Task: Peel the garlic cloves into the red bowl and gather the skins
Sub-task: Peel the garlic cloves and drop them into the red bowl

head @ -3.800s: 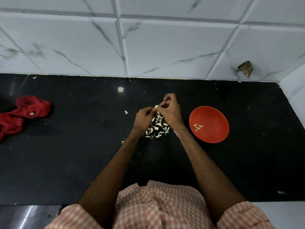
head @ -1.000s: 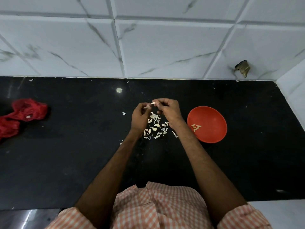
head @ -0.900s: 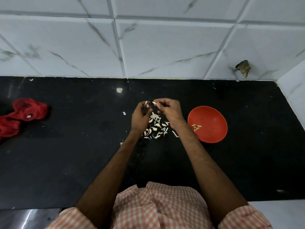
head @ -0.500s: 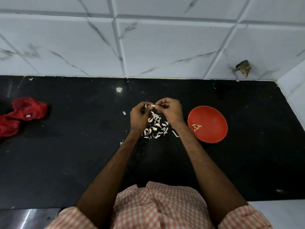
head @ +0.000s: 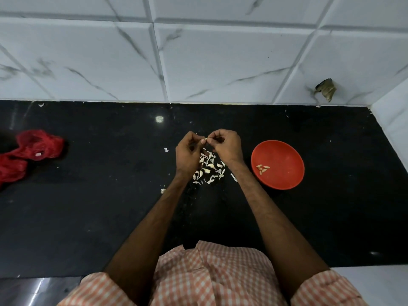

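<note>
Head view, looking down. I see both hands held over a black counter (head: 88, 206), meeting fingertip to fingertip above a pile of skins (head: 209, 167).

Left hand (head: 187, 154): fingers curled, thumb and forefinger pinching one end of a small pale clove (head: 205, 140).

Right hand (head: 225, 144): fingers likewise curled, pinching the same clove from the other side. The clove sits between the two thumbs. It is too small for me to tell how much skin is left on it.

Skins: a loose heap of pale curled flakes lying on the counter between the two wrists, partly hidden by the left hand. I note stray scraps outside the heap: one scrap (head: 166, 149) just left of the left hand, another (head: 163, 191) beside the left forearm, and a thin strip (head: 233, 177) just by the right wrist, between the heap and the bowl.

Bowl (head: 287, 180): red, upright on the counter, near the right wrist but apart from it. It holds a few peeled cloves (head: 263, 168), clustered left of its centre.

Surroundings: a red mesh bag (head: 33, 149) lies crumpled at the far left of the counter, well apart from the hands. A white marbled tile wall (head: 220, 62) rises behind the counter. An orange checked shirt (head: 209, 272) fills the lower edge.
</note>
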Demonstrator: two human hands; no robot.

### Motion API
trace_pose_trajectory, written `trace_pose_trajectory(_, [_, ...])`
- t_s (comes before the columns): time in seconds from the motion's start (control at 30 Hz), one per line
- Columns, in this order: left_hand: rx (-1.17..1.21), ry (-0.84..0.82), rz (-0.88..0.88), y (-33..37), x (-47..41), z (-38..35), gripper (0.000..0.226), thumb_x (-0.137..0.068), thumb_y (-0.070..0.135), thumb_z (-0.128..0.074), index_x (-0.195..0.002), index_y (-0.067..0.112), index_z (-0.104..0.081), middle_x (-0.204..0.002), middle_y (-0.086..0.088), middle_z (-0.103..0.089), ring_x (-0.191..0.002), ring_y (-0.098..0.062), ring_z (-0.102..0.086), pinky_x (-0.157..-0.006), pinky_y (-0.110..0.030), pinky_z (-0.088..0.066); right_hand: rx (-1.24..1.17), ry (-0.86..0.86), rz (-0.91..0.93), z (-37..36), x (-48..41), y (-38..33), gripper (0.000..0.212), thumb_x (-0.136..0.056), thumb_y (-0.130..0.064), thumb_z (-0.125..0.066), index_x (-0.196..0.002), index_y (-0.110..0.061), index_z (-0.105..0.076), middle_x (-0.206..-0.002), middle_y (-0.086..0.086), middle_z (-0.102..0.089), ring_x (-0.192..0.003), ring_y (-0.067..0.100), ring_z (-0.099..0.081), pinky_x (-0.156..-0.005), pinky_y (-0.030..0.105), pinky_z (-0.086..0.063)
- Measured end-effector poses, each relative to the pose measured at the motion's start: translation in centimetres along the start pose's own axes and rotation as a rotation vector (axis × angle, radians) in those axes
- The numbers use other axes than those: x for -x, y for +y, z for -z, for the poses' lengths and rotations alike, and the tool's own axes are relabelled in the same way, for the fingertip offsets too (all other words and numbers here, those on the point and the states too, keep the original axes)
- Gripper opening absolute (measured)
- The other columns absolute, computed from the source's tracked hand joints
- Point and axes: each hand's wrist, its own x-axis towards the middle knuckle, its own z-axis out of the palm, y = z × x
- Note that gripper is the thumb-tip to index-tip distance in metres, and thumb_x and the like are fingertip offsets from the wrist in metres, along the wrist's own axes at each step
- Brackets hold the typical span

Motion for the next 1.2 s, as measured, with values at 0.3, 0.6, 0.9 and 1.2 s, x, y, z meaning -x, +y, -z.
trace_pose_trajectory(0.3, [0.04, 0.057, 0.069, -0.6, 0.0, 0.0, 0.008, -0.097, 0.018, -0.064, -0.091, 0.013, -0.061, -0.086, -0.013, -0.07, -0.071, -0.02, -0.068, -0.047, -0.031, -0.051, 0.086, -0.075, 0.035, -0.6, 0.1, -0.1, 0.001, -0.092, -0.009, -0.067, -0.093, -0.01, -0.066, -0.098, 0.001, -0.064, -0.093, 0.013, -0.062, -0.081, 0.027, -0.052])
trace_pose_trajectory(0.6, [0.071, 0.042, 0.018, -0.8, -0.4, 0.6, 0.008, -0.093, 0.016, -0.07, -0.088, 0.019, -0.064, -0.098, -0.006, -0.076, -0.09, -0.027, -0.074, -0.067, -0.043, -0.059, -0.039, -0.064, 0.032, -0.7, 0.2, 0.0, 0.007, -0.09, -0.003, -0.068, -0.092, -0.009, -0.065, -0.086, -0.006, -0.066, -0.076, -0.005, -0.061, -0.071, 0.01, -0.049])
trace_pose_trajectory(0.9, [0.16, -0.041, 0.195, -0.8, -0.4, 0.3, 0.023, -0.097, 0.018, -0.065, -0.095, -0.004, -0.063, -0.085, -0.018, -0.066, -0.072, -0.015, -0.069, -0.046, -0.029, -0.054, 0.064, 0.006, 0.156, -0.2, -0.1, 0.2, 0.009, -0.087, 0.002, -0.069, -0.086, -0.006, -0.066, -0.083, -0.002, -0.065, -0.073, -0.003, -0.058, -0.07, 0.011, -0.046])
trace_pose_trajectory(1.2, [0.295, -0.049, 0.227, -1.1, -0.6, 0.9, 0.015, -0.092, 0.007, -0.069, -0.106, 0.009, -0.067, -0.089, -0.011, -0.069, -0.068, -0.019, -0.06, -0.046, -0.028, -0.05, 0.077, -0.048, 0.212, -0.3, 0.1, -0.1, 0.012, -0.088, 0.004, -0.066, -0.087, -0.007, -0.064, -0.082, -0.009, -0.063, -0.076, -0.008, -0.06, -0.07, 0.008, -0.046])
